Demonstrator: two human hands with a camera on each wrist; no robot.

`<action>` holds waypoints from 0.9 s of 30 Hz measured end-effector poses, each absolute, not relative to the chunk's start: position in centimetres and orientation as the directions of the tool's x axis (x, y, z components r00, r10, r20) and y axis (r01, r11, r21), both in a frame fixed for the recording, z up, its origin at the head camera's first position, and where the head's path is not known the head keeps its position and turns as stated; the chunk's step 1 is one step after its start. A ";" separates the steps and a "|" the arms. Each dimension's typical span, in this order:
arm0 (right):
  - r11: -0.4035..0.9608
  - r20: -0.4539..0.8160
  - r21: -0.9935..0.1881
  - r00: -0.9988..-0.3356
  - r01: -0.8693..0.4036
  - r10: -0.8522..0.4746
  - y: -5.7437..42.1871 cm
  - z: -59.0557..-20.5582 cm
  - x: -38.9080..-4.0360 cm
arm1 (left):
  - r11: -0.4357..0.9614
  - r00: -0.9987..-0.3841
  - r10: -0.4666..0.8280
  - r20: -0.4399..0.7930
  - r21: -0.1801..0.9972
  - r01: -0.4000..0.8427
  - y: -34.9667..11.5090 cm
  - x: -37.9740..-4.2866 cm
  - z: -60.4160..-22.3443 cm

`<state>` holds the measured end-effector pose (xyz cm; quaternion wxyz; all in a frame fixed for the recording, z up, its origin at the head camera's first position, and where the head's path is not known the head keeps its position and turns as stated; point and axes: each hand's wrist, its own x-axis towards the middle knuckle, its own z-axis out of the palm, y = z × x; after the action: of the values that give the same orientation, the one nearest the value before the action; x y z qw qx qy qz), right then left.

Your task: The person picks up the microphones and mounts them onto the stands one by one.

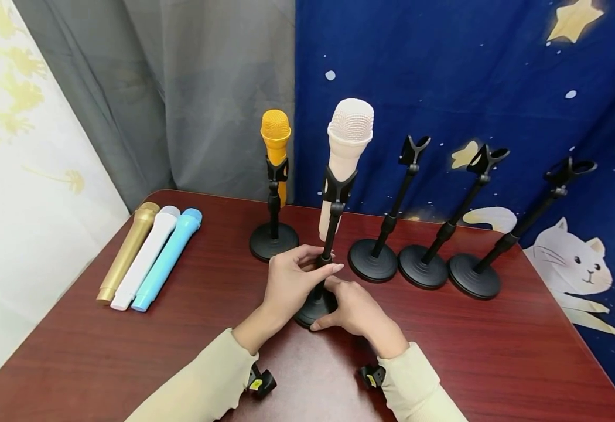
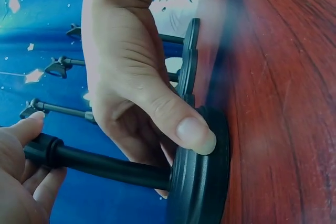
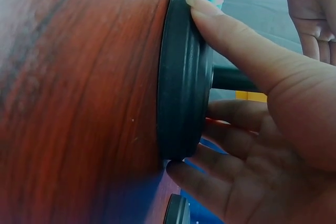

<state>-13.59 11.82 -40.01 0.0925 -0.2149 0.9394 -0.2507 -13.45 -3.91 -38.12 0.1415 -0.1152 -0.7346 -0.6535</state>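
Observation:
A cream-white microphone (image 1: 345, 152) sits slightly tilted in the clip of a black microphone stand (image 1: 332, 225) at the table's middle. My left hand (image 1: 293, 284) grips the collar on the stand's pole, thumb on the near side; the left wrist view shows its fingers (image 2: 46, 190) around that collar. Low on the same stand, my right hand (image 1: 359, 310) holds the round base (image 3: 184, 82), its thumb on the rim and its fingers around the far side. The base looks flat on the table, though my hands partly cover it.
Behind stands a yellow microphone (image 1: 276, 132) in its own stand. Three black stands (image 1: 373, 261) with unfilled clips line the right. At the left lie gold (image 1: 128, 252), white (image 1: 146, 258) and light-blue microphones (image 1: 167, 261) side by side. Curtains (image 1: 228, 88) hang behind the table.

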 end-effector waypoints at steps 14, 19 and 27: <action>0.769 -0.065 -0.525 -0.883 -0.366 -0.465 12.0 -40.0 -13.7 | 0.116 -0.889 0.378 0.257 0.940 0.321 -6.1 -15.5 -37.2; 0.756 -0.059 -0.531 -0.873 -0.383 -0.483 11.8 -39.9 -13.9 | 0.004 -0.788 0.567 0.238 0.957 0.291 -8.0 -17.2 -37.2; 0.763 -0.060 -0.526 -0.879 -0.375 -0.474 11.9 -40.1 -13.9 | 0.004 -0.769 0.592 0.240 0.954 0.300 -8.1 -17.7 -37.3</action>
<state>-13.93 11.93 -40.08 0.0950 -0.2272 0.9342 -0.2582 -17.68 -8.10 -37.35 -0.1160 -0.3192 -0.6989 -0.6294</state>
